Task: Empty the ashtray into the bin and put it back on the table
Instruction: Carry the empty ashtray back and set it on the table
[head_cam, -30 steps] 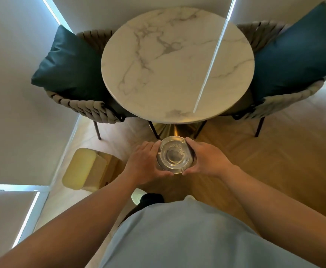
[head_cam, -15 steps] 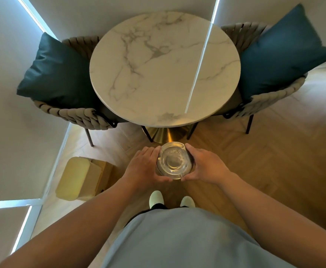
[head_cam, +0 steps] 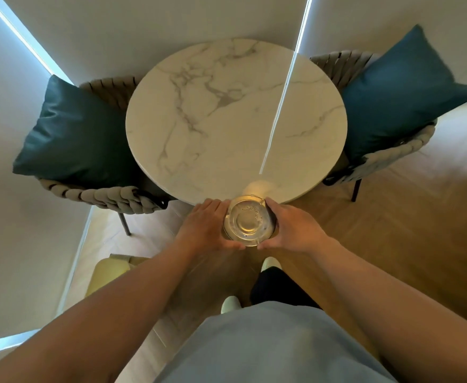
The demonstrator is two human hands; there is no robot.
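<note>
Ashtray cupped level between left hand and right hand.

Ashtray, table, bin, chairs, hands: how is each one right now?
Ashtray: upright, held at the table's near edge, specks inside.
Left hand: gripping the ashtray.
Right hand: gripping the ashtray.
Table: bare.
Bin: on the floor, mostly hidden.
Chairs: unoccupied, a cushion on each.

Glass ashtray clasped between left hand and right hand, at round marble table edge
</note>
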